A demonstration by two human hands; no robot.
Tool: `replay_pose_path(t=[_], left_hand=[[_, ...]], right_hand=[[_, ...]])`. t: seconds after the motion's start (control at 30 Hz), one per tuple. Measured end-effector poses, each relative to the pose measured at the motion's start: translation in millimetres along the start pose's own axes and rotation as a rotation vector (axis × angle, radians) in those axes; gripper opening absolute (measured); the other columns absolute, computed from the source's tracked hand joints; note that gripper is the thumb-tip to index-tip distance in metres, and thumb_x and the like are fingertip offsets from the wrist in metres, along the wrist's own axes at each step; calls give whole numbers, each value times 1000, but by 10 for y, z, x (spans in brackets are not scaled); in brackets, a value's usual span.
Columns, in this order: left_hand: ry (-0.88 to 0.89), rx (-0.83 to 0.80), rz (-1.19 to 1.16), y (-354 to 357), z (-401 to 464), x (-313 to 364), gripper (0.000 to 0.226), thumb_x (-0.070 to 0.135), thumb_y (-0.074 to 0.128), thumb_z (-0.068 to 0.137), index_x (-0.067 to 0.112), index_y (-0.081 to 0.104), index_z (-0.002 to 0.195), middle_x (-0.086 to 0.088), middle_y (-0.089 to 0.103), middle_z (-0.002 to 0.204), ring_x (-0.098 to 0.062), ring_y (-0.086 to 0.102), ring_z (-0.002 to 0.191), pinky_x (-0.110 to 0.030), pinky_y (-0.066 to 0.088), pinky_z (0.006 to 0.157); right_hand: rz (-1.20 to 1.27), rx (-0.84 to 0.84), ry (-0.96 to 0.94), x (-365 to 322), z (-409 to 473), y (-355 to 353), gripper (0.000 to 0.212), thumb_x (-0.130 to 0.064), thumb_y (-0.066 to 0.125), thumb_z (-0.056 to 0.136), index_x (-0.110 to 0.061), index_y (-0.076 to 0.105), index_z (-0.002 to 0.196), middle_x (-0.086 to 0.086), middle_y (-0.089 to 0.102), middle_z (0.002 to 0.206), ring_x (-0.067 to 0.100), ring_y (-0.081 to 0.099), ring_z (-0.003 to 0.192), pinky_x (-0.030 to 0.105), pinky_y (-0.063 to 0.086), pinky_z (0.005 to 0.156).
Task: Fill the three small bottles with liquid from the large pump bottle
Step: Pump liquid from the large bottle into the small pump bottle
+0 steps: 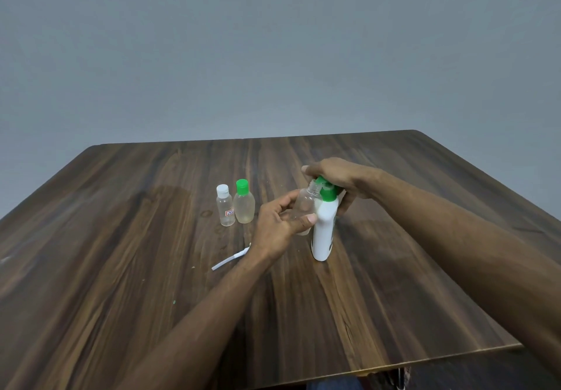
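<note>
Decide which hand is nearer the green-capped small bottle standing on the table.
Left. The left hand sits just right of the green-capped bottle; the right hand is farther right, on the pump bottle.

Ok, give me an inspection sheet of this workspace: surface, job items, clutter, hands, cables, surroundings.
Surface: dark wooden table, a few small specks and smudges.
Job's things: white pump bottle with green pump upright; clear small bottle uncapped, tilted with its mouth at the pump's nozzle; white-capped small bottle and green-capped small bottle upright, side by side, capped.
Clutter: white spray-cap tube lying on the table.
Hands: left hand holds the clear small bottle; right hand rests on the pump top.
Cables: nothing seen.
Surroundings: plain grey wall.
</note>
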State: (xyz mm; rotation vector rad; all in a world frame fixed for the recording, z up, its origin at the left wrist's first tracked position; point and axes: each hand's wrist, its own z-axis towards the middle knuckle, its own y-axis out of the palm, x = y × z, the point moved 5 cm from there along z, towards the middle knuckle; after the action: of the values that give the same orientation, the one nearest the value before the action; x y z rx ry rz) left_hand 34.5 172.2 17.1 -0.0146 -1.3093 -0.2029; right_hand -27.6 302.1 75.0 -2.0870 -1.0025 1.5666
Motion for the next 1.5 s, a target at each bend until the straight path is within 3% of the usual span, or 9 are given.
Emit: replay_pose_path(t=[0.2, 0.33, 0.6, 0.87, 1.1, 1.2, 1.33, 1.5], left_hand=[[5, -1, 12, 10, 13, 11, 42, -5, 71, 77, 12, 65, 115, -4, 71, 98, -12, 66, 88, -23, 52, 67], [5, 1, 13, -11, -10, -8, 43, -5, 71, 77, 12, 64, 116, -5, 71, 99, -10, 65, 87, -23, 54, 67], [4, -14, -10, 11, -17, 24, 41, -4, 72, 76, 23, 66, 106, 6, 73, 91, -10, 66, 87, -23, 53, 67], [-18, -8, -17, -13, -22, -23, 43, -6, 71, 76, 15, 64, 113, 0, 71, 94, -9, 64, 84, -22, 52, 63], [-11, -16, -30, -3, -24, -21, 45, 0, 76, 72, 15, 65, 113, 2, 72, 95, -11, 65, 86, -23, 52, 63], [-5, -21, -33, -1, -24, -22, 47, 7, 75, 68, 14, 65, 113, 1, 72, 94, -12, 65, 87, -24, 52, 65], [-13, -18, -32, -8, -30, -46, 42, -4, 72, 76, 14, 65, 114, 0, 71, 94, -9, 64, 83, -21, 51, 62], [-8, -16, -41, -12, -28, -43, 41, -3, 72, 76, 20, 65, 110, 3, 72, 94, -9, 65, 85, -20, 50, 63]], right_hand=[[-8, -10, 14, -17, -23, -13, 39, -41, 42, 106, -7, 63, 103, 19, 73, 103, 37, 71, 94, 49, 61, 74], [-34, 36, -1, 1, 16, 4, 33, -32, 43, 104, -8, 63, 94, 23, 73, 103, 43, 71, 95, 53, 62, 75], [3, -32, 21, 4, 21, -10, 42, -53, 49, 100, -13, 62, 107, 15, 73, 107, 36, 71, 99, 52, 59, 86], [-43, 36, -27, 7, 44, -2, 32, -31, 47, 104, -7, 64, 91, 22, 73, 96, 42, 72, 89, 55, 62, 76], [17, -22, 5, 25, 58, -6, 43, -55, 51, 99, -14, 63, 96, 15, 74, 103, 37, 72, 96, 49, 60, 81], [-11, -30, -5, 11, 48, -7, 36, -45, 50, 102, -11, 64, 98, 17, 73, 100, 36, 72, 91, 48, 60, 78], [-43, 10, -30, 19, 52, -15, 32, -34, 48, 104, -10, 67, 93, 15, 74, 91, 34, 71, 83, 46, 61, 72], [-22, 14, -32, 21, 48, -15, 41, -45, 49, 103, -9, 67, 96, 16, 75, 95, 34, 72, 86, 44, 61, 71]])
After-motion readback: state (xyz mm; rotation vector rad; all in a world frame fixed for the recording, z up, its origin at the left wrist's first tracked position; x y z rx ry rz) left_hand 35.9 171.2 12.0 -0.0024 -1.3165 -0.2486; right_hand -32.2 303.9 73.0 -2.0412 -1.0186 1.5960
